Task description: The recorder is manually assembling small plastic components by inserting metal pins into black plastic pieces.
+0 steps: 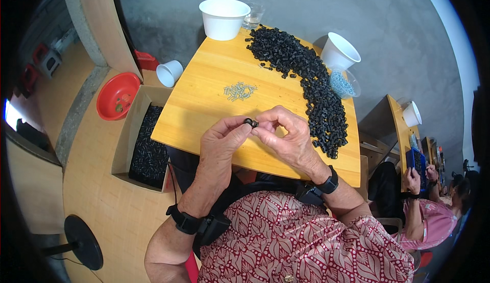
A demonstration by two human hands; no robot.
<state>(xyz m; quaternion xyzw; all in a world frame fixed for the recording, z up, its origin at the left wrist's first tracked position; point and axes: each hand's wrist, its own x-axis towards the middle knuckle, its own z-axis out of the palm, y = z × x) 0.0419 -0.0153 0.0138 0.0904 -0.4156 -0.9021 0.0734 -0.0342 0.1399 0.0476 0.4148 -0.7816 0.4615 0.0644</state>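
A small black plastic part (250, 122) is pinched between both hands, above the near part of the yellow wooden table (199, 94). My left hand (220, 139) grips it from the left with thumb and forefinger. From the other side, the thumb and forefinger of my right hand (287, 132) close on the same part; whether a screw sits in it is too small to tell. Just beyond my hands lies a little heap of silver screws (239, 91). A long pile of similar black parts (301, 66) curves down the table's right side.
At the back stand a white tub (223, 20) and a clear cup (253, 15). Another white tub (341, 48) and a clear bowl of bluish screws (343, 84) flank the pile. Left on the floor are a carton of black parts (148, 150) and a red basin (117, 96). A person (426, 216) works at right.
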